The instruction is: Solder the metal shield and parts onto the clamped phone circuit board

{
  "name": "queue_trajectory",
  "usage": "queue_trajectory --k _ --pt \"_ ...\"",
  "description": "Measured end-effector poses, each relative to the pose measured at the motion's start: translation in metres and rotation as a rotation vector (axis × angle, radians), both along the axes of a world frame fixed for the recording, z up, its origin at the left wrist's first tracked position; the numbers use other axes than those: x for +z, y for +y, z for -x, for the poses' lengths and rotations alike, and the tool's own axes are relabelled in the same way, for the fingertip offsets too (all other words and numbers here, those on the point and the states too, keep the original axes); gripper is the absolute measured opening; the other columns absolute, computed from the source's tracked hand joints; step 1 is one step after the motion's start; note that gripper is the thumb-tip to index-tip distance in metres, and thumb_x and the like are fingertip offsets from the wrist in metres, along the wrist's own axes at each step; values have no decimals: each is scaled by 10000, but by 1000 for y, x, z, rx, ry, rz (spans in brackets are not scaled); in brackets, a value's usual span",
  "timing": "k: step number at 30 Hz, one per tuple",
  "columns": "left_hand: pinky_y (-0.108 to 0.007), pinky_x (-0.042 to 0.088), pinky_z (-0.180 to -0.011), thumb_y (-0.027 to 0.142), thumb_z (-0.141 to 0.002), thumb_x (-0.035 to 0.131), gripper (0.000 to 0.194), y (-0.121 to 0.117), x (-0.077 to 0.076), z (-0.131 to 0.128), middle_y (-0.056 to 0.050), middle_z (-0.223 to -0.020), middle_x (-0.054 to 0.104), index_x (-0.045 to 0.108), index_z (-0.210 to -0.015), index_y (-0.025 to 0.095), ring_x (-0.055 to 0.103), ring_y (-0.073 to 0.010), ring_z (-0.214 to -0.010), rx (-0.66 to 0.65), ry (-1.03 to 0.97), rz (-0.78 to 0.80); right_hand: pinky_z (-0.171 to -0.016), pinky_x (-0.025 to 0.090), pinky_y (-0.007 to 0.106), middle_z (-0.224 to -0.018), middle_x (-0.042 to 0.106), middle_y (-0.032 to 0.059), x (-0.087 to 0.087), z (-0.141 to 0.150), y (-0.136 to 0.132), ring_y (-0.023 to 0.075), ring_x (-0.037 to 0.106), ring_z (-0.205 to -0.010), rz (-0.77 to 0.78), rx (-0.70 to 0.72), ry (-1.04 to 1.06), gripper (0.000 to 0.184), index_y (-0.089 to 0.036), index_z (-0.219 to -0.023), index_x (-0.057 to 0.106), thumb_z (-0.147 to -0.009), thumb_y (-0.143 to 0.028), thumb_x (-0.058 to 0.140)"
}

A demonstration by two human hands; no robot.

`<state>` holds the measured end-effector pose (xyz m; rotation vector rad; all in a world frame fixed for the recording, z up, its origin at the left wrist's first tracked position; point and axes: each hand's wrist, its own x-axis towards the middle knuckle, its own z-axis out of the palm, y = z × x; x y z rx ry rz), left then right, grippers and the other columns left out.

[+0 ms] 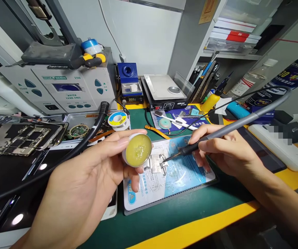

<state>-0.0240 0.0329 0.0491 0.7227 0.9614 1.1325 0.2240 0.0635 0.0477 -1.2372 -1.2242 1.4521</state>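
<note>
Currently, soldering iron [228, 130] lies slanted, long axis 2-to-8 o'clock, tip toward 8, at small metal part [157, 164] on printed pad [187, 180]; tip contact unclear. Right hand [226, 150] pinches its grip, fingers closed. Left hand [83, 183] clasps open tin of yellow paste [138, 150], fingers part-curled, at the part's 10 o'clock.

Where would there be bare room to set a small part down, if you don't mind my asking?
The green mat looks bare between the pad and the near yellow edge. It is crowded on the left, with phones and boards, and behind the pad, around the solder reel.
</note>
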Motion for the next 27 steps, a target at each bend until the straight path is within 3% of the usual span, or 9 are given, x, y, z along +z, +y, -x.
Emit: queue_trajectory --k 27 --pt "-353 608 -533 312 -868 623 312 -1 -6 2 -145 -1102 680 764 -1107 169 630 -286 -878 12 0 24 -278 443 237 -415 625 21 -2 -2 1 175 548 -331 -4 2 -6 129 -177 -661 774 -607 -158 658"
